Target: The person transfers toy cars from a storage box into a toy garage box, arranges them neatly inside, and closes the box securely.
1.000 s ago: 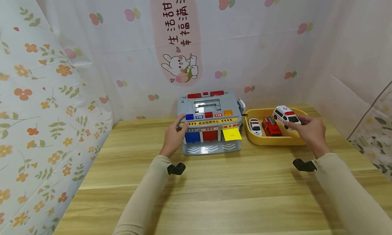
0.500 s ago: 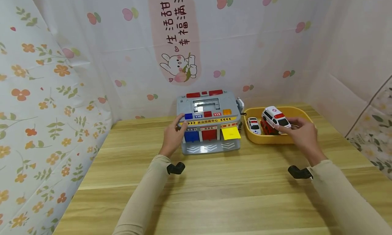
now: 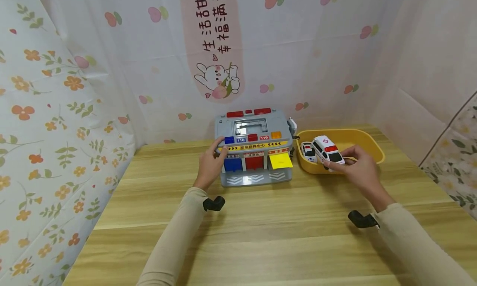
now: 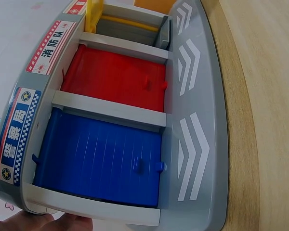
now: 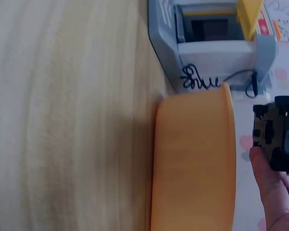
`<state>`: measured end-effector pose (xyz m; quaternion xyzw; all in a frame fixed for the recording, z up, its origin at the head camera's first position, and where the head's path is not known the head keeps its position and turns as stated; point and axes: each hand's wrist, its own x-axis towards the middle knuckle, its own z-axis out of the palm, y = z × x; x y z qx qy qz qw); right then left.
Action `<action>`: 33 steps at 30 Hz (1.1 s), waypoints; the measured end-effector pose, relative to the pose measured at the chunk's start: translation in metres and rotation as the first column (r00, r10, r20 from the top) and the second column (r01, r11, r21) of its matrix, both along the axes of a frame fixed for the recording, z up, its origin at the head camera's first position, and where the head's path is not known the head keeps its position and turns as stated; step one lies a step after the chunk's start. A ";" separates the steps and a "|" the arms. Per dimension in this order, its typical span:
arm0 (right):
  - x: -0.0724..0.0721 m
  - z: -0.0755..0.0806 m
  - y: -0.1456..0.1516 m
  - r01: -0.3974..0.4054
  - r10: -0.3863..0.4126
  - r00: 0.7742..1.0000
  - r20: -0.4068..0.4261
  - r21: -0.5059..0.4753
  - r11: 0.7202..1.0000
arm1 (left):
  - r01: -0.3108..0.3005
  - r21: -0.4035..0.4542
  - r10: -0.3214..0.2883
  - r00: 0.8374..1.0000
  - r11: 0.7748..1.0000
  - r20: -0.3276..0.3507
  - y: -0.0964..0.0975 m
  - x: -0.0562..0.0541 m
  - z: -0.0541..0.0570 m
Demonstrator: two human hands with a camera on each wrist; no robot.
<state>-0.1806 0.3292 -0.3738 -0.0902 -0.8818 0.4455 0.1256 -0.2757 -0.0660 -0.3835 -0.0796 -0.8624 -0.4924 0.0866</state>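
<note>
The white toy ambulance (image 3: 327, 150) with a red roof light and a red emblem on its roof is pinched between the thumb and fingers of your right hand (image 3: 360, 166), over the near-left part of the oval yellow plastic tray (image 3: 357, 137). Your left hand (image 3: 210, 166) grips the left end of the grey plastic toy rescue station (image 3: 266, 151), thumb at the front edge. Across its front, a yellow strip (image 3: 244, 147) reads 紧急指挥中心 between black chevrons; above that you can read a 110 label (image 3: 241, 140) and a 119 label (image 3: 264, 138). On the white fabric backdrop (image 3: 316, 74), the characters 生活甜 and 幸福满 stand above a drawn rabbit (image 3: 215, 76), the lines cut off by the top edge. Your left wrist view makes the door signs legible: a blue-checked sign (image 4: 15, 135) saying 警察局 beside the blue door (image 4: 98, 156), and a red-edged sign (image 4: 50, 47) saying 消防队 beside the red door (image 4: 116, 79); both doors are down, while the yellow flap (image 3: 281, 161) is raised. Your right wrist view alone gives you the ambulance's dark underside and wheels, above the tray rim, and a tangled black cord (image 5: 197, 79) on the station's side wall. Only the head view shows the white toy police car (image 3: 307, 150) in the tray, partly hidden by the ambulance; you cannot tell whether they touch.
</note>
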 end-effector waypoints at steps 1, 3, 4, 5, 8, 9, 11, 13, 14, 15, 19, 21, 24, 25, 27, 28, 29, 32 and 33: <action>0.001 0.000 -0.002 -0.003 0.003 1.000 0.008 0.001 1.000 | -0.001 0.002 0.001 1.000 1.000 -0.001 0.000 0.000 0.000; 0.003 0.000 -0.007 -0.013 0.013 1.000 0.022 0.013 1.000 | 0.001 0.001 -0.001 1.000 1.000 0.002 0.000 0.000 0.000; 0.004 -0.001 -0.009 -0.020 0.019 0.999 0.028 0.024 1.000 | 0.002 0.001 -0.002 1.000 1.000 0.005 0.000 -0.001 0.000; 0.006 -0.001 -0.011 -0.025 0.024 0.999 0.033 0.035 0.999 | 0.005 0.001 -0.005 1.000 1.000 0.008 0.000 -0.001 0.000; 0.009 -0.003 -0.018 -0.051 0.048 0.998 0.045 0.071 0.996 | 0.012 0.008 -0.012 1.000 1.000 0.018 -0.001 -0.001 0.001; 0.010 -0.004 -0.020 -0.060 0.056 0.997 0.049 0.086 0.995 | 0.013 0.013 -0.013 1.000 1.000 0.019 -0.001 -0.001 0.001; 0.011 -0.005 -0.024 -0.073 0.067 0.996 0.053 0.113 0.991 | 0.014 0.017 -0.014 1.000 1.000 0.022 -0.001 -0.001 0.001; 0.013 -0.007 -0.028 -0.080 0.073 0.996 0.054 0.137 0.987 | 0.014 0.019 -0.014 1.000 1.000 0.022 -0.001 -0.001 0.000; 0.013 -0.008 -0.030 -0.084 0.077 0.996 0.051 0.147 0.986 | 0.013 0.016 -0.014 1.000 1.000 0.023 -0.001 -0.001 0.000; 0.014 -0.009 -0.031 -0.090 0.083 0.995 0.050 0.156 0.984 | 0.013 0.014 -0.013 1.000 1.000 0.024 -0.001 -0.001 0.000; 0.014 -0.011 -0.040 -0.112 0.106 0.993 0.044 0.180 0.977 | 0.008 0.010 -0.009 0.999 1.000 0.031 -0.001 -0.001 0.000; 0.013 -0.011 -0.044 -0.124 0.119 0.992 0.037 0.188 0.974 | 0.006 0.012 -0.006 0.999 1.000 0.033 -0.001 -0.001 0.000; 0.012 -0.013 -0.050 -0.135 0.131 0.991 0.033 0.205 0.969 | 0.005 0.012 -0.005 0.999 1.000 0.033 -0.001 -0.001 0.000; 0.011 -0.014 -0.051 -0.138 0.134 0.990 0.032 0.211 0.968 | 0.005 0.010 -0.005 0.999 1.000 0.031 -0.001 -0.001 0.000; 0.010 -0.016 -0.055 -0.149 0.143 0.989 0.041 0.220 0.964 | 0.008 0.012 -0.009 0.999 1.000 0.032 -0.001 -0.001 0.000; 0.009 -0.018 -0.056 -0.159 0.151 0.987 0.053 0.222 0.962 | 0.009 0.011 -0.010 0.999 1.000 0.034 -0.001 -0.001 -0.001; 0.008 -0.019 -0.058 -0.172 0.162 0.985 0.060 0.216 0.961 | 0.009 0.013 -0.010 0.999 1.000 0.037 -0.001 -0.001 -0.001; 0.004 -0.023 -0.063 -0.204 0.188 0.977 0.098 0.188 0.961 | 0.011 0.015 -0.011 0.999 1.000 0.041 -0.001 -0.001 -0.001; 0.003 -0.024 -0.065 -0.214 0.197 0.974 0.110 0.174 0.961 | 0.011 0.015 -0.012 0.999 1.000 0.041 -0.001 -0.002 -0.002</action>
